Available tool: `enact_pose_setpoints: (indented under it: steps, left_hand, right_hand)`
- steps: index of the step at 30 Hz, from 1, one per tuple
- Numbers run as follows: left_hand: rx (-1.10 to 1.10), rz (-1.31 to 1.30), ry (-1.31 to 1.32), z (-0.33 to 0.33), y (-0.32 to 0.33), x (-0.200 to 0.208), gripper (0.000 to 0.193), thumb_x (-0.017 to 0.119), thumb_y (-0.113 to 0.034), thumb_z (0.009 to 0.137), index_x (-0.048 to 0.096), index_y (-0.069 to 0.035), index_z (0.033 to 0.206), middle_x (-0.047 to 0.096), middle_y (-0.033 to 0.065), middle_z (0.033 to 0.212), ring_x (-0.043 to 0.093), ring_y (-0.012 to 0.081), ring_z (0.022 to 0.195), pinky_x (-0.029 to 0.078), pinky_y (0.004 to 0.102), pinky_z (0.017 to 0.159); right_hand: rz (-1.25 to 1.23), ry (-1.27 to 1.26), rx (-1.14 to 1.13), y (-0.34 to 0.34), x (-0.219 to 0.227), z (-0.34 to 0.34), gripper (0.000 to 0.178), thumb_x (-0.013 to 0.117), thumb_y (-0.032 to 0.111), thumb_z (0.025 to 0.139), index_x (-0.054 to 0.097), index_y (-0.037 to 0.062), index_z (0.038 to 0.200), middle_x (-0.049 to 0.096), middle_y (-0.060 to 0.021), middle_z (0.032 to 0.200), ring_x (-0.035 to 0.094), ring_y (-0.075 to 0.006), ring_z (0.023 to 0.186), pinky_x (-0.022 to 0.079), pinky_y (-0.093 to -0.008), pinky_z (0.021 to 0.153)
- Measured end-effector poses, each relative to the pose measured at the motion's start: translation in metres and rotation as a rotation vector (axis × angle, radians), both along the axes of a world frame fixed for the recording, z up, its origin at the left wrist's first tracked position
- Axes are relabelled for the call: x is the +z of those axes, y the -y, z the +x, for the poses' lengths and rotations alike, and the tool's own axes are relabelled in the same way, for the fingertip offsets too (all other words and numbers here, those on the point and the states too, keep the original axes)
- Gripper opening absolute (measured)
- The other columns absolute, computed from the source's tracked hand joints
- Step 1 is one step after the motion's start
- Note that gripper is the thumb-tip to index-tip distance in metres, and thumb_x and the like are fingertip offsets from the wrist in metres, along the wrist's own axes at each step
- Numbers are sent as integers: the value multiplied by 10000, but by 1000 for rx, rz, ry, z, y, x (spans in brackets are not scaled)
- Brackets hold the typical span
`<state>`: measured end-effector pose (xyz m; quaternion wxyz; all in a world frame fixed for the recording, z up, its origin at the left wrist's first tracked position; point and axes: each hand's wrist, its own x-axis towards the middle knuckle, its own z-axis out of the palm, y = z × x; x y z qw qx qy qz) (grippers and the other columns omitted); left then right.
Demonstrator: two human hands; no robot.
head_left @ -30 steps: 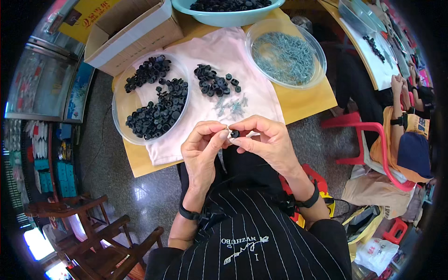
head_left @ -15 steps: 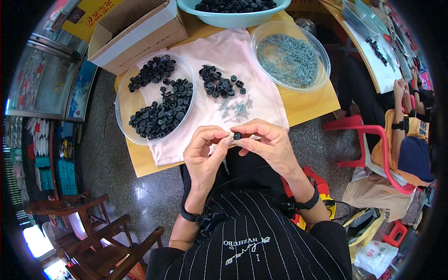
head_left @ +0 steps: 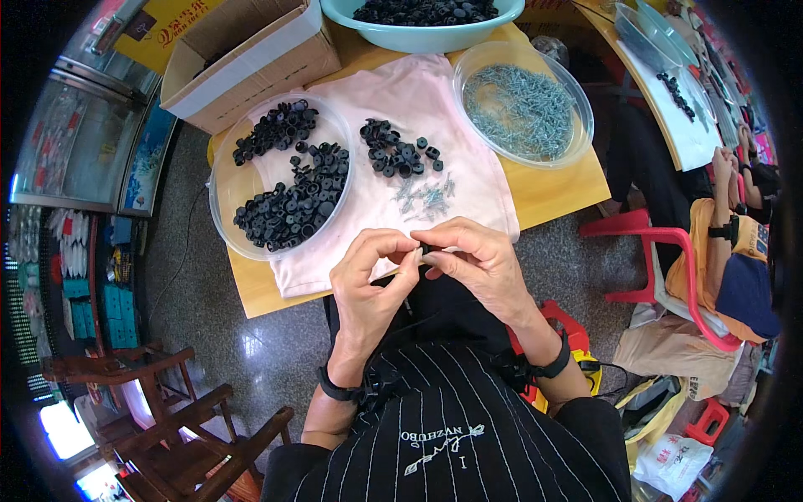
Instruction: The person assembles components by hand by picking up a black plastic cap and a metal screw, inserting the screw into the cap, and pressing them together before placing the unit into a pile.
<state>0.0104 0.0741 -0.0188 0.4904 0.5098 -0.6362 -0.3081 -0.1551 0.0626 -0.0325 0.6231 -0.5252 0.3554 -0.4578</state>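
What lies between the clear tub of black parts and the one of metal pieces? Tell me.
In the head view, a loose pile of black parts lies between them on the pink cloth.

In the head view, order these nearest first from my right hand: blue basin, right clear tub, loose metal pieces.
1. Loose metal pieces: on the pink cloth, ahead-left of your right hand.
2. Right clear tub: ahead-right.
3. Blue basin: farthest ahead.
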Motion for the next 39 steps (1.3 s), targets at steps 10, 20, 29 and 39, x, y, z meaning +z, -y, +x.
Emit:
enact_pose_setpoints:
  steps: [10,20,29,39]
  left_hand:
    - [-129,362,-555,-11,10,-10,107,641,36,835,638,43,942,589,60,973,595,113,859,486,223,754]
    - [-61,-98,277,-19,89,-2,190,646,-12,807,683,-40,992,629,82,975,595,156,834,469,265,749]
    - [-101,-262,649,-20,115,-8,179,683,-19,729,679,-34,907,603,84,974,550,251,932,458,330,793]
    - [-228,178,-470,-15,61,-4,171,627,75,828,556,5,968,601,159,1132,581,127,955,471,251,826]
  right_hand:
    - [199,317,-113,0,-9,-6,238,625,-2,863,607,-35,1098,605,-74,992,632,-135,836,550,-247,732]
    - [62,93,-338,15,-7,-28,218,601,29,892,600,-57,1093,601,-79,1055,634,-132,837,541,-237,741]
    - [142,163,-330,18,-8,-36,208,602,45,896,598,-50,1081,610,-66,1012,596,-97,853,538,-248,752]
    - [70,269,-275,13,12,-14,217,580,72,918,582,-29,1110,605,-67,1037,598,-96,885,528,-246,764]
